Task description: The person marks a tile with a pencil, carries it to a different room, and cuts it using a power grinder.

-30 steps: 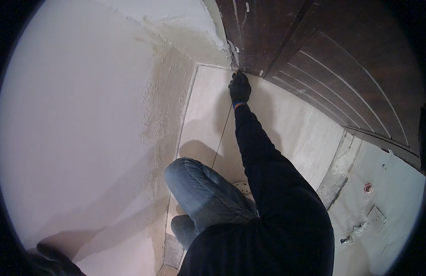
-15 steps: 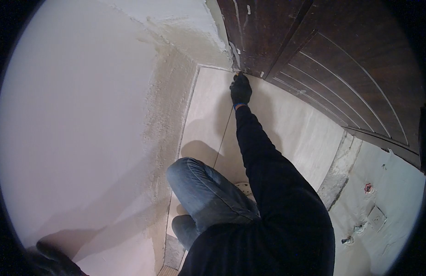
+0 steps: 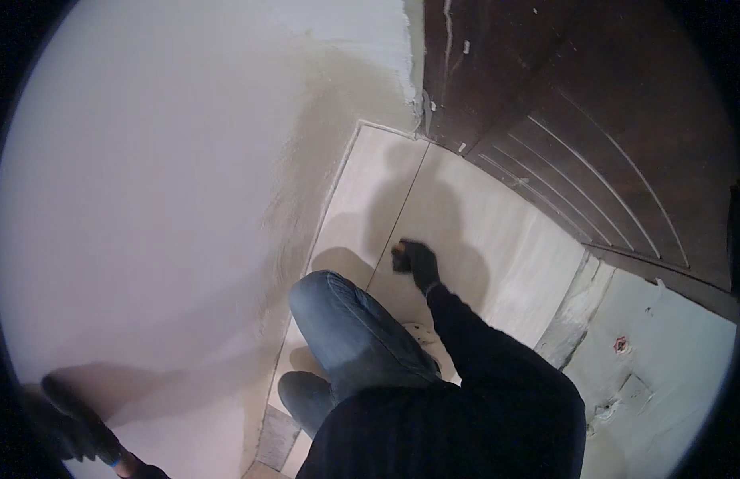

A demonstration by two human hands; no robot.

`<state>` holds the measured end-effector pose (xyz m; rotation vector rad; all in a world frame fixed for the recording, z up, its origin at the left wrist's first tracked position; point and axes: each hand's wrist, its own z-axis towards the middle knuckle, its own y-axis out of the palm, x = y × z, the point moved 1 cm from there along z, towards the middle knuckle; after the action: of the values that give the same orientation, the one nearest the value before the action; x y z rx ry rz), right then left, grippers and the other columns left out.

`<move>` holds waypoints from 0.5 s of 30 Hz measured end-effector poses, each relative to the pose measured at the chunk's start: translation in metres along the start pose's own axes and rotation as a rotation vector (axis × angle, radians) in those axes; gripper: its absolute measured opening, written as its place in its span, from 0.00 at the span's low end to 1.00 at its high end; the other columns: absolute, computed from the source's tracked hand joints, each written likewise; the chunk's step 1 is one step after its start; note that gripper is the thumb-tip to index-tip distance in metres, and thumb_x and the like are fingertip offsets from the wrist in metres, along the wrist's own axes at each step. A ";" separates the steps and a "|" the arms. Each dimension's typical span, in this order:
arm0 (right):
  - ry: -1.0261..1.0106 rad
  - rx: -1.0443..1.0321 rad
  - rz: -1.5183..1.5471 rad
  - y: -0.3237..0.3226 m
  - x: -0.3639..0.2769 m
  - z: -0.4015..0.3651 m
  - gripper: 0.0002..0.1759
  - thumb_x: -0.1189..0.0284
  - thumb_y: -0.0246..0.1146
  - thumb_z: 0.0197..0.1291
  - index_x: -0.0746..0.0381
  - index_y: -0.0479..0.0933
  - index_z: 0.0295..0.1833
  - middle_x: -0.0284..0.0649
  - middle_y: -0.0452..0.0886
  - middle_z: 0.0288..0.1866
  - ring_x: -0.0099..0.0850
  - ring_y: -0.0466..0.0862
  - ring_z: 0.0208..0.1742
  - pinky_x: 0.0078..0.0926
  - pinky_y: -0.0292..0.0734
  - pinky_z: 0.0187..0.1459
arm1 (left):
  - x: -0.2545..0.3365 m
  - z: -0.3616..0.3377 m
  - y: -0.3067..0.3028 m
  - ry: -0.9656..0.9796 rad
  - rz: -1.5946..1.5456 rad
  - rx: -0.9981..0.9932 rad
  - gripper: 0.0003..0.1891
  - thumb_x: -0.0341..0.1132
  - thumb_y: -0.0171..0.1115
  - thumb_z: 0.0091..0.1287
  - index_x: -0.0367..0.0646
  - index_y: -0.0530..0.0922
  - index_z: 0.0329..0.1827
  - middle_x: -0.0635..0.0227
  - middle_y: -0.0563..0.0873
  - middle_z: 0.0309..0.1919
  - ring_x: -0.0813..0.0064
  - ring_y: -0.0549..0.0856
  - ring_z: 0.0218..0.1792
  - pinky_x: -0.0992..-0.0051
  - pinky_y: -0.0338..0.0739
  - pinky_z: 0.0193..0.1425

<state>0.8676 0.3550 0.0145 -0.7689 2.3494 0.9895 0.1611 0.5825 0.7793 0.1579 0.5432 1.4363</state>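
My right hand (image 3: pixel 418 263) is clenched round a small orange item (image 3: pixel 398 249) near the floor-tile joint (image 3: pixel 400 209); I judge this close handwork, calling for a secure grip; my left hand (image 3: pixel 76 415) looks unclenched by the wall (image 3: pixel 146 207)

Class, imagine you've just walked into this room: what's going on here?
A person in dark gloves is crouched on pale floor tiles, between a wall and a dark door. The right hand, fingers curled, seems to hold a small orange thing, too blurred to name, near the joint between two tiles. The left hand is off to the side by the wall, fingers extended.
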 end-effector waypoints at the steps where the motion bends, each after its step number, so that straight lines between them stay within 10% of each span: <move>1: 0.106 0.025 0.112 -0.001 0.011 -0.026 0.21 0.62 0.60 0.68 0.66 0.77 0.58 0.45 0.85 0.41 0.35 0.86 0.34 0.36 0.86 0.35 | 0.003 -0.011 0.013 0.068 -0.174 0.025 0.22 0.41 0.50 0.77 0.37 0.69 0.67 0.58 0.76 0.62 0.66 0.75 0.63 0.67 0.68 0.69; 6: 0.178 0.003 0.106 -0.003 0.013 -0.045 0.20 0.62 0.62 0.66 0.66 0.77 0.56 0.48 0.86 0.42 0.40 0.87 0.35 0.40 0.87 0.35 | 0.006 -0.047 0.021 0.390 -1.051 0.122 0.21 0.40 0.56 0.73 0.37 0.73 0.64 0.60 0.78 0.56 0.67 0.77 0.56 0.68 0.71 0.62; 11: 0.120 -0.028 0.061 -0.004 0.017 -0.041 0.21 0.65 0.62 0.66 0.68 0.76 0.57 0.52 0.85 0.45 0.43 0.88 0.38 0.43 0.88 0.38 | -0.022 -0.030 -0.122 0.605 -1.944 0.205 0.20 0.40 0.62 0.69 0.38 0.76 0.60 0.62 0.80 0.50 0.69 0.79 0.50 0.69 0.74 0.55; 15: 0.118 -0.140 0.098 -0.007 0.019 -0.036 0.21 0.69 0.62 0.65 0.69 0.75 0.60 0.53 0.84 0.50 0.44 0.87 0.42 0.45 0.88 0.40 | -0.018 -0.008 -0.237 0.377 -1.671 0.119 0.21 0.41 0.68 0.65 0.39 0.79 0.56 0.65 0.82 0.42 0.71 0.80 0.42 0.70 0.76 0.46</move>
<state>0.8512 0.3180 0.0217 -0.7899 2.4590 1.1907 0.3689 0.5290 0.6777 -0.4229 0.7572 -0.2171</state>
